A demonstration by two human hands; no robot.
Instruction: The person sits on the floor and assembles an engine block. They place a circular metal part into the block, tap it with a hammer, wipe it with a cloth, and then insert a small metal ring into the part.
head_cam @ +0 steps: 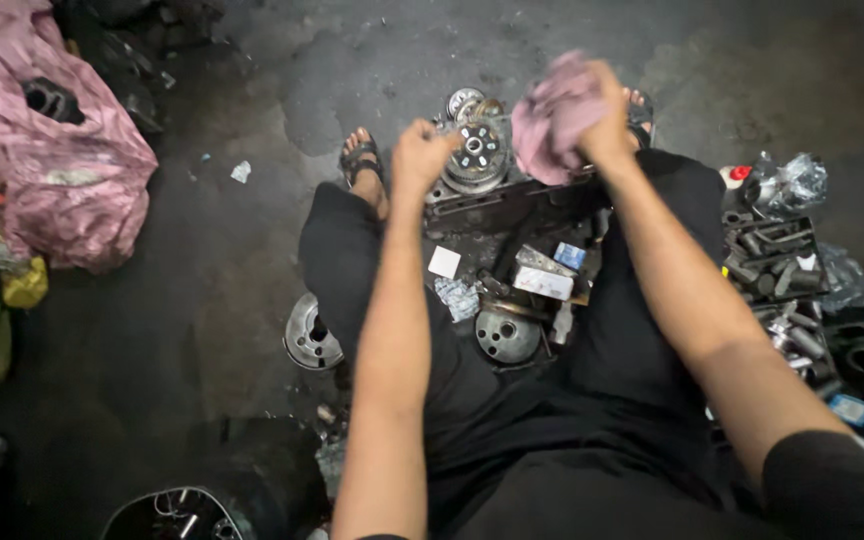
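I sit on a dark floor with my legs spread, in black trousers and sandals. My left hand [420, 152] is closed against the left edge of a round metal clutch assembly [478, 152] that rests on a dark engine part [497, 205] between my feet. My right hand [604, 118] is raised just right of it, clutching a crumpled pink rag [554, 118]. The rag hangs beside the round assembly, partly covering its right side.
Small boxes and packets [542, 275] and a round metal cover [507, 335] lie between my legs. Another metal cover [310, 335] sits by my left thigh. A tray of metal parts [777, 265] stands at right. A pink plastic bag [52, 150] lies at far left.
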